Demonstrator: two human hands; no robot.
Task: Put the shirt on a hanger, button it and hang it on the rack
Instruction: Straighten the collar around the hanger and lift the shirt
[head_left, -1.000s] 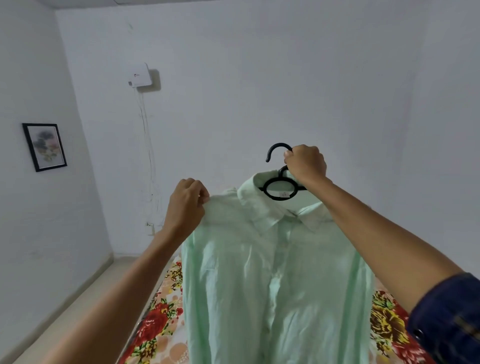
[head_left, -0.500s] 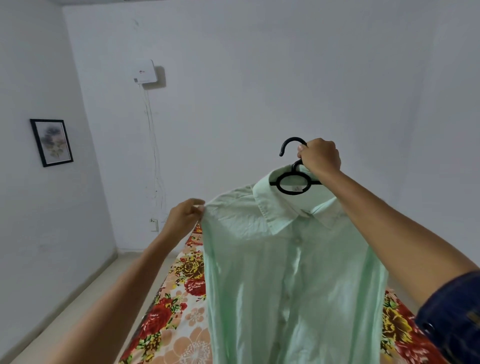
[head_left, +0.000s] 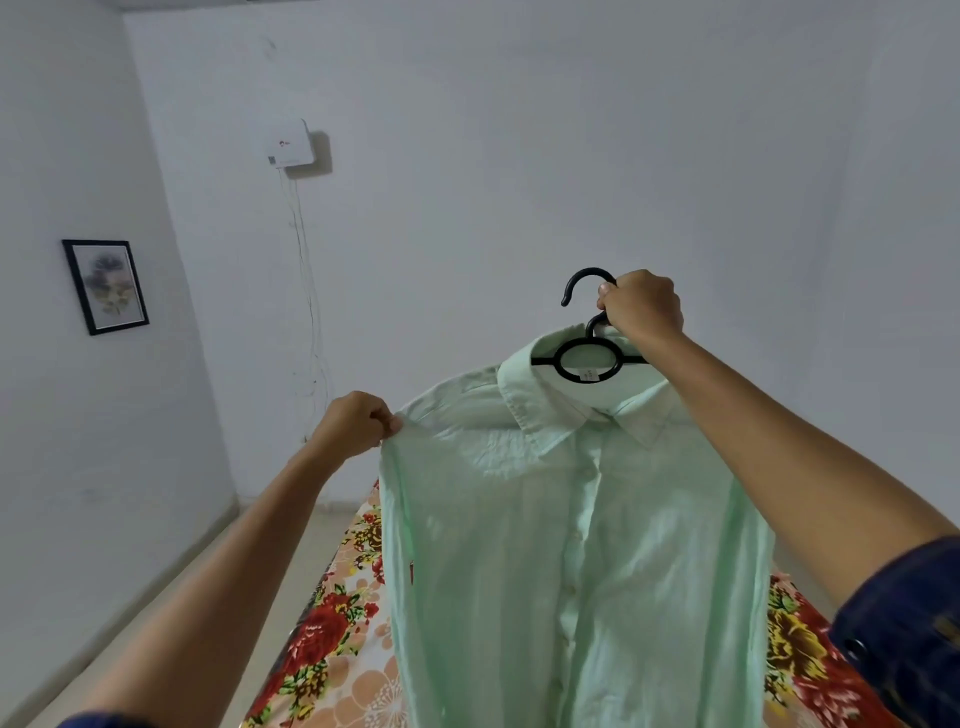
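Hanging mid-air before person, mint-green shirt (head_left: 571, 545) on black plastic hanger (head_left: 587, 358), front placket closed as far as visible, hem cut off by lower frame edge. Right hand (head_left: 641, 309) fisted round hanger neck just under hook. Left hand (head_left: 356, 423) pinching shirt's shoulder seam, fingers curled. Below and behind shirt: floral bedsheet (head_left: 332, 639) on bed; bare floor strip (head_left: 171, 597) along left wall. Beyond: white wall, open air above hook; wall-mounted white box (head_left: 283, 143) with dangling wires, framed picture (head_left: 105, 286) on left wall.
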